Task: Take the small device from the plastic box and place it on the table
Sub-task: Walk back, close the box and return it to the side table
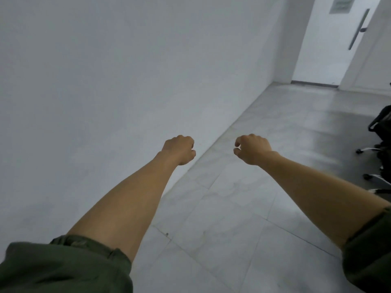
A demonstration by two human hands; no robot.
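Observation:
Both my arms reach straight out in front of me, with rolled green sleeves at the elbows. My left hand (178, 150) is curled into a loose fist, and nothing shows in it. My right hand (251, 149) is also curled, its thumb and forefinger slightly apart, holding nothing that I can see. No plastic box, small device or table appears in the head view. The hands hang in the air above the floor, close to the foot of the wall.
A plain white wall (105, 81) fills the left. Grey tiled floor (243, 208) runs ahead to a white door (330, 39) with a long handle at the far right. A black wheeled office chair (380, 144) stands at the right edge.

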